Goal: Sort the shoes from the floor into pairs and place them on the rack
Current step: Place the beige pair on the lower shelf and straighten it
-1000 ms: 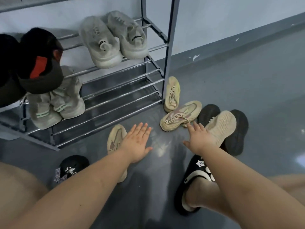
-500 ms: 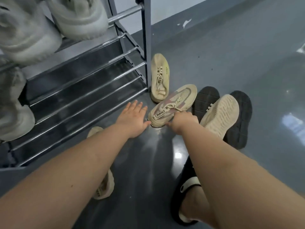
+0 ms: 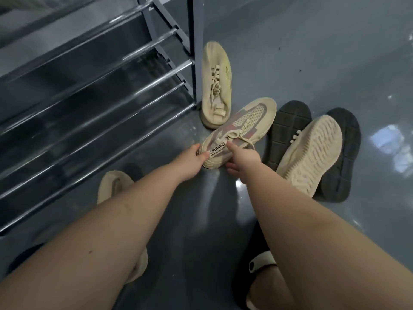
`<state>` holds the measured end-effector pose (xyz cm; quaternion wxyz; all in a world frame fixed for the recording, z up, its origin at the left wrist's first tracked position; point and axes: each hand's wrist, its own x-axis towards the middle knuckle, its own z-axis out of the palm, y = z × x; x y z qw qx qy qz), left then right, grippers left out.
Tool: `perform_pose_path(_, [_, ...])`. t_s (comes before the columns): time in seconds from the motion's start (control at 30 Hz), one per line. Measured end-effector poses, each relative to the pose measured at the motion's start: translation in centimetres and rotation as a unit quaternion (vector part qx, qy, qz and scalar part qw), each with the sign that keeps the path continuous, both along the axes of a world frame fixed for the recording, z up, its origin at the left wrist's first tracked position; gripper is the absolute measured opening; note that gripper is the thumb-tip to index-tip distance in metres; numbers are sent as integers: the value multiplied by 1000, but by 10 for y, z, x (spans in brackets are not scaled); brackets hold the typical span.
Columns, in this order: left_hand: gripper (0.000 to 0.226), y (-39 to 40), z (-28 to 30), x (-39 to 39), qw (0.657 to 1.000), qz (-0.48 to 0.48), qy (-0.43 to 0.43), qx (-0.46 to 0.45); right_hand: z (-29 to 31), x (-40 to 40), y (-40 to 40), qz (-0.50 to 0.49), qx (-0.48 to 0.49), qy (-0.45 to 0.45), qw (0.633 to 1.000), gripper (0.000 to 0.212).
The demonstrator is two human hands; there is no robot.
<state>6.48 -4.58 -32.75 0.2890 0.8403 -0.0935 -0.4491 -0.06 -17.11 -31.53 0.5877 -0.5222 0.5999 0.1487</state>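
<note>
Presently the beige mesh lettered sneaker [image 3: 239, 133] lies on the grey floor [image 3: 290, 52] beside the metal-barred rack [image 3: 93, 92]. Left hand [image 3: 192, 161] pinches its heel edge; right hand [image 3: 242, 158] curls over the collar, evidently securing a two-handed lift. A matching sole-up sneaker [image 3: 312, 153] rests across black shoes [image 3: 344, 153].

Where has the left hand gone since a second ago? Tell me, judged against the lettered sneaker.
Yes. The left hand has moved forward, away from the person, from the bare floor to the heel of the lettered sneaker, which it now touches.
</note>
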Motion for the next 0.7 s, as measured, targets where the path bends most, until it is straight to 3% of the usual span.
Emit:
perform_pose_path(0.13, [47,-8,-1,-11,994,102,24,-40,1,-4,1,-80,74,-37,993,47])
perform_pose_path(0.23, [44,-9,3,-19,989,128,40,-57,6,-5,-4,-60,67,-51,995,42])
perform_pose_path(0.4, [61,0,29,-34,960,237,120,-92,31,-12,9,2,24,-42,999,65])
perform_pose_path(0.5, [46,15,50,-43,908,325,217,-153,56,-24,29,7,103,-74,992,38])
perform_pose_path(0.57, [41,32,64,-50,894,342,236,-167,68,-35,46,15,143,-91,985,30])
perform_pose_path(0.7, [67,78,81,-64,886,365,229,-169,76,-56,89,35,179,-120,976,28])
